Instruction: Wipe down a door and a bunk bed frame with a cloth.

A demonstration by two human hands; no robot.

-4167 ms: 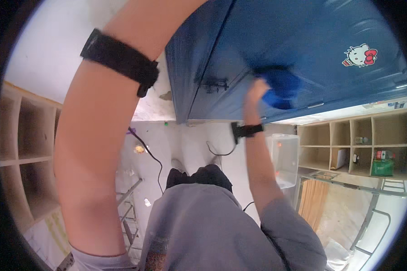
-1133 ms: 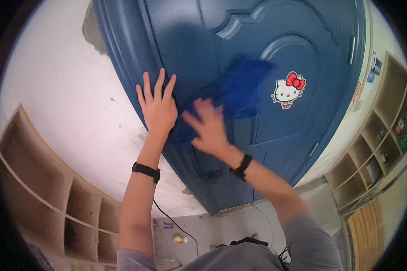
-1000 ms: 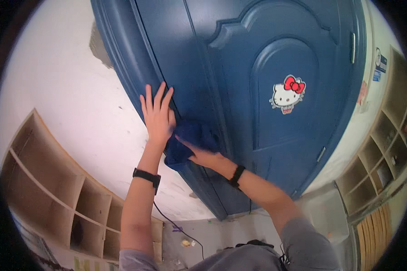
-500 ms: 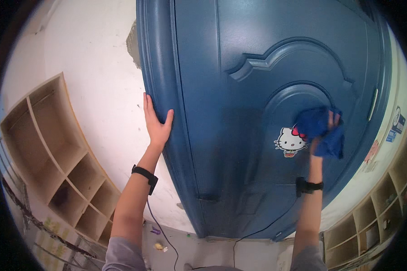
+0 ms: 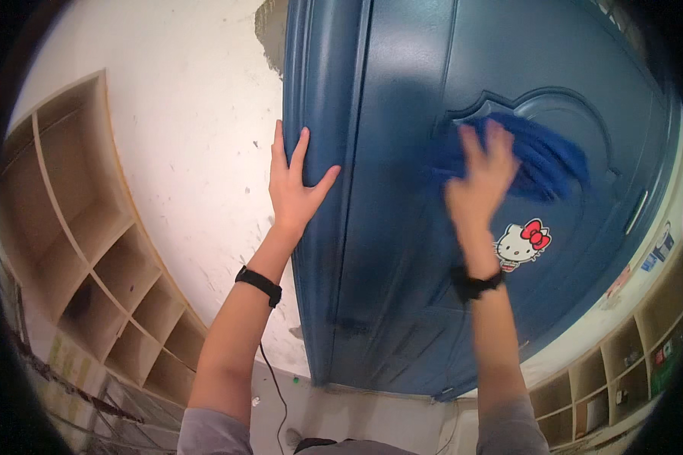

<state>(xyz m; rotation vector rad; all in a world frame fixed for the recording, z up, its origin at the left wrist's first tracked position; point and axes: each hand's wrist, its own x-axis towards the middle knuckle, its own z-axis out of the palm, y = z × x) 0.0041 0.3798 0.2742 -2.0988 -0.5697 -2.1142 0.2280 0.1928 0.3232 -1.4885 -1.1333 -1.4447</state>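
Observation:
A deep blue cloth [image 5: 542,155] lies bunched against the upper panel of a blue door [image 5: 402,227]. My right hand [image 5: 482,171], blurred by motion, presses on the left part of that cloth and holds it to the surface, its fingers over the fabric. Below the cloth, a white cat sticker with a red bow [image 5: 525,244] is on the door. My left hand [image 5: 300,186] rests with spread fingers along the outer edge of the blue door frame [image 5: 319,98], partly over the white wall. Each wrist wears a black band.
Open wooden cubby shelves [image 5: 91,227] stand to the left, and more shelves [image 5: 592,387] curve along the lower right. Grey filler shows on the white wall [image 5: 182,152]. A dark cable [image 5: 277,383] hangs to the floor near my left arm.
My right hand and the cloth have moved up and left across the door, uncovering the sticker's bow. The view has shifted. My left hand stays at the frame, its fingers spread wider.

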